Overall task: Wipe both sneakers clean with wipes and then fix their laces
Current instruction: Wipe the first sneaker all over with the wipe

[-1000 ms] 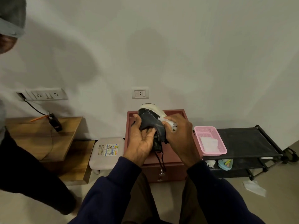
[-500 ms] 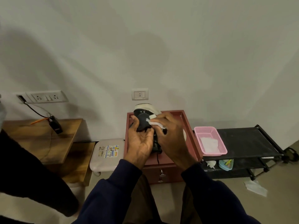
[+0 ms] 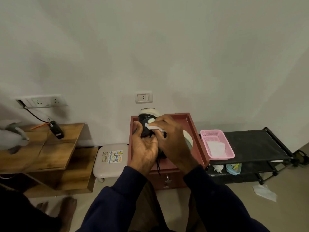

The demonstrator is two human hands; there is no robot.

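Two grips: left (image 3: 144, 148) clasps sneaker (image 3: 146, 118), right (image 3: 173, 144) holds wipe (image 3: 154, 128).

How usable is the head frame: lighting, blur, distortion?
Head view, overall: dim, flat indoor light, soft shadows across the wall, no glare. Head view, edges: wide-angle bending bows the black rack. Head view, left edge: a grey object is smeared by blur. Head view, centre: the white wipe reads clearly, but the dark sneaker loses detail between the left hand and the right hand.
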